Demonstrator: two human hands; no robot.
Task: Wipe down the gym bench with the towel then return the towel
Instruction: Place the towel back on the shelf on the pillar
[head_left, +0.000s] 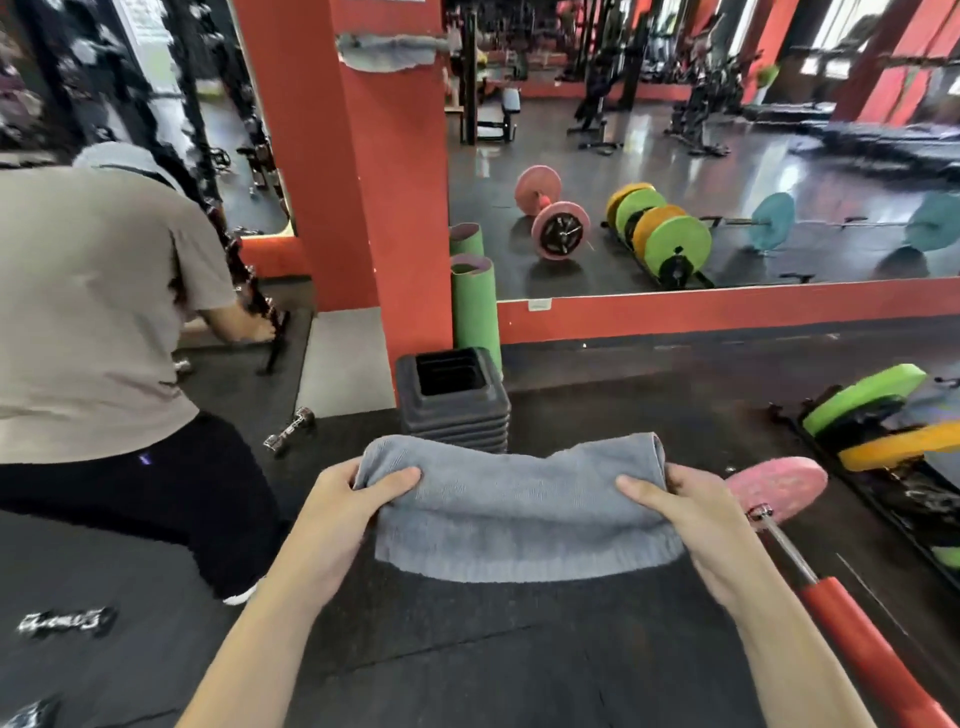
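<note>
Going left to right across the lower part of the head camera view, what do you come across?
Person in a beige shirt → small dumbbell on the floor → left hand → grey towel held between both hands → right hand → pink weight plate → green and orange plates.

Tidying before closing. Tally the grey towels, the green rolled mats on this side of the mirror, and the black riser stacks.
Grey towels: 2, the held towel and the hung towel on the pillar
Green rolled mats: 1
Black riser stacks: 1
Total: 4
</note>
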